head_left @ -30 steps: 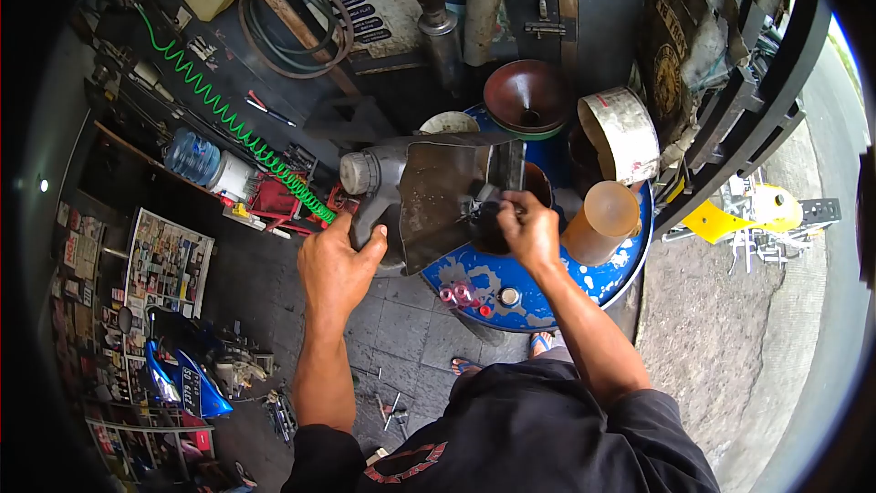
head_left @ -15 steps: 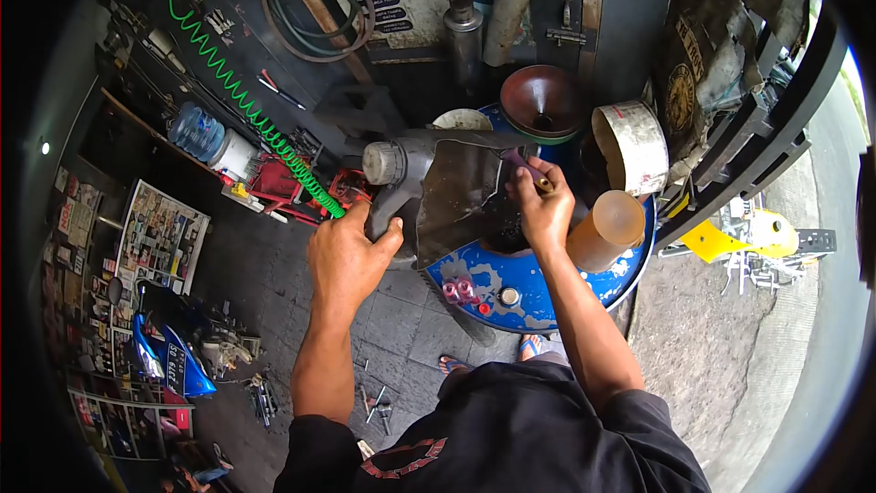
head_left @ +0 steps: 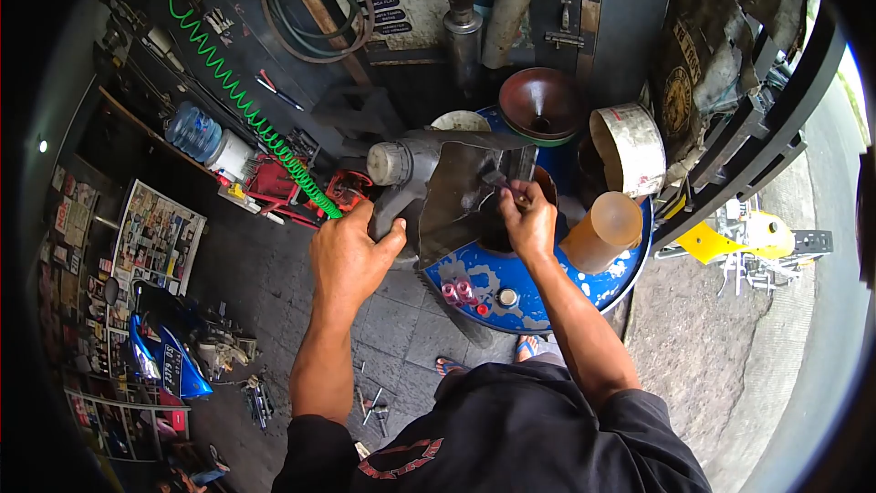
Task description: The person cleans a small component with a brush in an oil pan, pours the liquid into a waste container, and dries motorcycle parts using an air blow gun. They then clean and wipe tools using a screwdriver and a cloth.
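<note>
My left hand (head_left: 351,251) is wrapped round the handle of a dark grey jerry can (head_left: 418,166) that has a white screw cap (head_left: 387,164). One side of the can is cut away, so its dark, wet-looking inside shows. In my closed right hand (head_left: 532,222) is a brush (head_left: 495,180), its dark head over the cut opening. The can rests at the top of a blue drum (head_left: 534,306) with flaking paint. Beside my right forearm stands a translucent brownish plastic cup (head_left: 607,230).
Behind the can on the drum sit a red-brown funnel (head_left: 538,102) and a white round tub (head_left: 634,153). Small red caps (head_left: 465,292) lie near the drum's front edge. A coiled green air hose (head_left: 265,132) hangs at left. Tools (head_left: 372,406) lie on the floor.
My right hand has shifted slightly down and left, and the brush head now shows further over the inside of the can. My left hand keeps its hold on the handle.
</note>
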The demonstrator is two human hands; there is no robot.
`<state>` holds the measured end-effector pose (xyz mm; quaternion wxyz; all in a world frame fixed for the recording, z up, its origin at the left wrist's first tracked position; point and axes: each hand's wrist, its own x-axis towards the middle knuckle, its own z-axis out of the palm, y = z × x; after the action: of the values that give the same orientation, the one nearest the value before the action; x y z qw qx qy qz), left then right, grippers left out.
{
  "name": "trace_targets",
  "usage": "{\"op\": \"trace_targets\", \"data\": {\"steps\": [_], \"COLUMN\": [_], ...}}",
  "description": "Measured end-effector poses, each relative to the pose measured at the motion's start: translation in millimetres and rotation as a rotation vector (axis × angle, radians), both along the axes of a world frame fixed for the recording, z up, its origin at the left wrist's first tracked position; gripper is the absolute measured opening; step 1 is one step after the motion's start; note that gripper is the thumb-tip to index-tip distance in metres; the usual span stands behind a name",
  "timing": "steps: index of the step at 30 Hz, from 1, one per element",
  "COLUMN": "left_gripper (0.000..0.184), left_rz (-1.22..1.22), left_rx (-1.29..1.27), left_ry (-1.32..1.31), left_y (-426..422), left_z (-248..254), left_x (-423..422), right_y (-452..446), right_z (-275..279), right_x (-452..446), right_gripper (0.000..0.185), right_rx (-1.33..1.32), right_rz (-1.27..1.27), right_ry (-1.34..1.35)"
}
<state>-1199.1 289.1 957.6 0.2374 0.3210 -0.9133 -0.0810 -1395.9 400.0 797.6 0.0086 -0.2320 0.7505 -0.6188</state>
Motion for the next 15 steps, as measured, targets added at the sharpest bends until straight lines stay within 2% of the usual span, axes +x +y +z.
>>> {"op": "trace_targets", "data": {"steps": [3, 7, 8, 10, 15], "left_gripper": [0.025, 0.026, 0.026, 0.036, 0.034], "left_rz": [0.014, 0.011, 0.01, -0.018, -0.048], "left_rx": [-0.048, -0.038, -0.039, -0.066, -0.077], "left_ry": [-0.024, -0.061, -0.06, 0.011, 0.015], "left_y": [-1.8, 1.4, 1.8, 1.8, 5.8], "left_z": [-0.3, 0.1, -0.9, -3.6, -10.7], "left_x": [-0.2, 0.5, 0.4, 0.4, 5.4], "right_y": [11.4, 9.3, 5.4, 7.0, 7.4], "right_z": [10.0, 22.6, 12.4, -1.7, 10.5], "right_x": [8.6, 7.8, 1.8, -4.5, -13.9], "right_gripper": [0.027, 0.027, 0.027, 0.027, 0.026], "right_rx": [-0.145, -0.159, -0.073, -0.103, -0.162], "right_rz": [-0.009, 0.001, -0.018, -0.031, -0.13], "right_ry": [-0.013, 0.222, 0.198, 0.165, 0.001]}}
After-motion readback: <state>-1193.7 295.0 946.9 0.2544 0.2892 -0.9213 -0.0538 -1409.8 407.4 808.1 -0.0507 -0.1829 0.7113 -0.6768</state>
